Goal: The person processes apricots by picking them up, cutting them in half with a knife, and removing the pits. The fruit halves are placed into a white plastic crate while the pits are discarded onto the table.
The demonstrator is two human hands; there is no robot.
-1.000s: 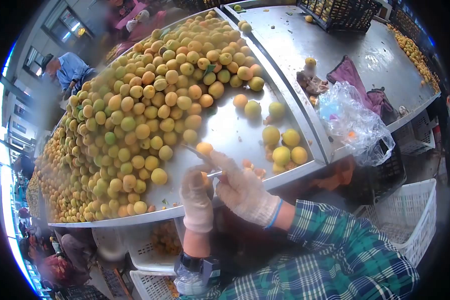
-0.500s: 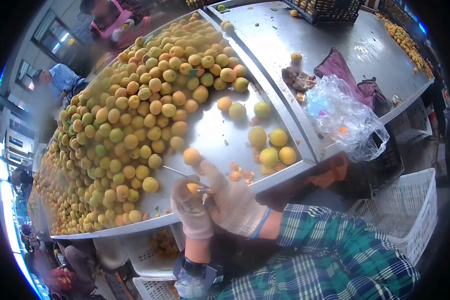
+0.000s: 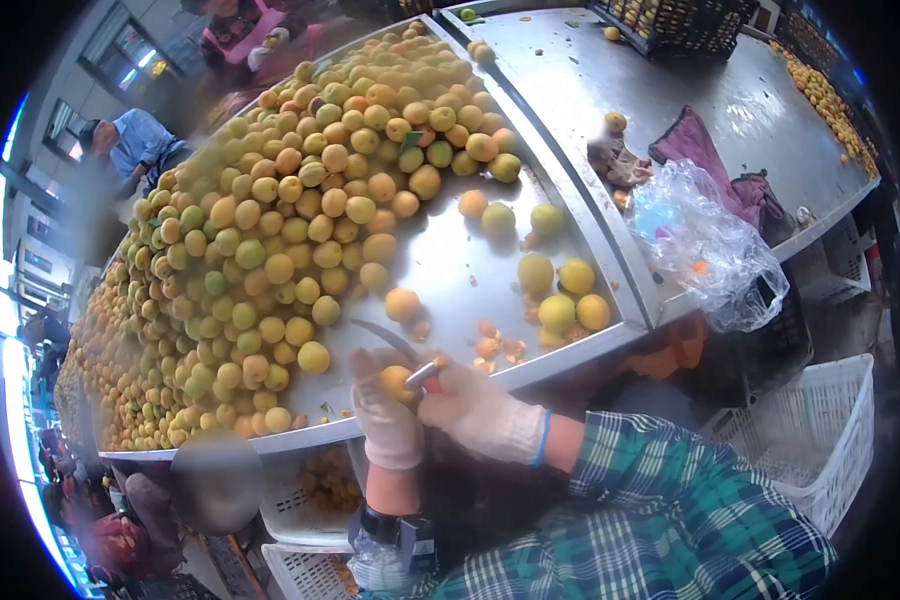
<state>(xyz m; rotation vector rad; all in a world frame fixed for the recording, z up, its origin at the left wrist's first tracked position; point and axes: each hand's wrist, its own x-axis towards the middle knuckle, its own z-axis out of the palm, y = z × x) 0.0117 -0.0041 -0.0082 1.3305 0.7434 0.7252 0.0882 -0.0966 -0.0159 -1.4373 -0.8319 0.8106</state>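
Note:
My left hand (image 3: 388,425), in a pale work glove, has its fingers closed around a yellow-orange apricot (image 3: 396,384) over the front edge of the metal table. Close against it, my gloved right hand (image 3: 485,412) grips a knife with some red at the handle. The knife's slim curved blade (image 3: 388,338) points up and left past the apricot. Just beyond the blade lies a single apricot (image 3: 402,304). Orange fruit scraps (image 3: 487,346) are scattered on the metal to its right.
A large heap of apricots (image 3: 270,260) covers the table's left side. Several greenish-yellow ones (image 3: 557,312) sit near the right rim. A clear plastic bag (image 3: 715,255) and purple cloth (image 3: 685,145) lie beyond the divider. A white crate (image 3: 810,440) stands at lower right. Other people work at upper left.
The view has shifted, so the table appears slightly farther right. My right hand has turned the knife, whose blade now shows broader and curved. The left hand still holds the apricot.

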